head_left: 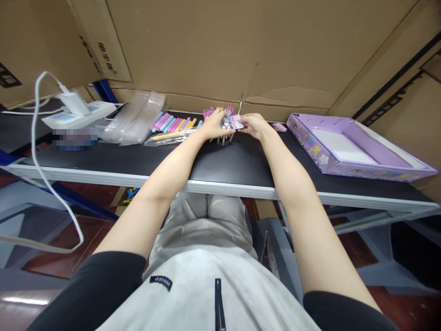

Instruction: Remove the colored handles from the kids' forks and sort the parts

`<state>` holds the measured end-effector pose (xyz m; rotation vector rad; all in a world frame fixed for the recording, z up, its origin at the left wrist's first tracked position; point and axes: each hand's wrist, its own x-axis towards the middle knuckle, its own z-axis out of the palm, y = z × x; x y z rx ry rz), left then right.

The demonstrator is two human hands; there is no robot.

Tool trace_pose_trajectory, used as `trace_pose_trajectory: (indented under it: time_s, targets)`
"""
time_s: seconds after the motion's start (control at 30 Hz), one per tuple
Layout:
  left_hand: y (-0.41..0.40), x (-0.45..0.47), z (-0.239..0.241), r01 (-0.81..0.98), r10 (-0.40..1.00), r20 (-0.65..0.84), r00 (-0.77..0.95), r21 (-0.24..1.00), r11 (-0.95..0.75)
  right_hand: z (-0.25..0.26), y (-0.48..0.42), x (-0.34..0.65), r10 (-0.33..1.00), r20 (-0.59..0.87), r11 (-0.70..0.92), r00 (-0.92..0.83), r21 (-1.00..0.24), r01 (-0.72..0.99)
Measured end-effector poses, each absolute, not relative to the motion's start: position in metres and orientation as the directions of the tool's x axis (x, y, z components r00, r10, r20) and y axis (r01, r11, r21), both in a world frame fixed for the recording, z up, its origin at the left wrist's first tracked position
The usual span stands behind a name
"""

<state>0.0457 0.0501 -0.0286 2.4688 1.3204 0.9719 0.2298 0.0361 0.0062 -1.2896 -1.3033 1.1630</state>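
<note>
Near the back of the black table, my left hand point(212, 127) curls over a bunch of small pieces. The bunch has pink, yellow and blue curved prongs point(208, 112) at the back and thin metallic rods point(224, 139) at the front; their kind is unclear. My right hand point(254, 125) pinches a small purple printed card point(236, 122) against the right side of the bunch. Clear plastic shows between the hands. Just left of my left hand lies a row of pink, blue, purple and yellow sticks point(174, 123), with one yellow stick point(168, 136) across clear wrap.
A purple open box point(327, 168) stands on the right. Small pink cards point(279, 127) lie beside it. Clear plastic bags point(132, 117) and a white power strip point(81, 116) with a plugged-in cable are on the left. Cardboard walls point(241, 50) close off the back.
</note>
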Motion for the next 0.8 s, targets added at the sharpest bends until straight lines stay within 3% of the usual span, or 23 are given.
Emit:
trace_pose_trajectory:
  time_s: [0.23,0.8]
  targets:
    - [0.050,0.047,-0.029,0.688,0.797,0.458,0.393,0.429,-0.586,0.010,0.028,0.225,0.999,-0.053,-0.051,-0.007,-0.987,0.153]
    - [0.052,0.047,-0.032,0.675,0.780,0.471,0.412,0.417,-0.609,0.006,0.037,0.229,0.999,-0.023,-0.017,-0.031,-0.985,0.174]
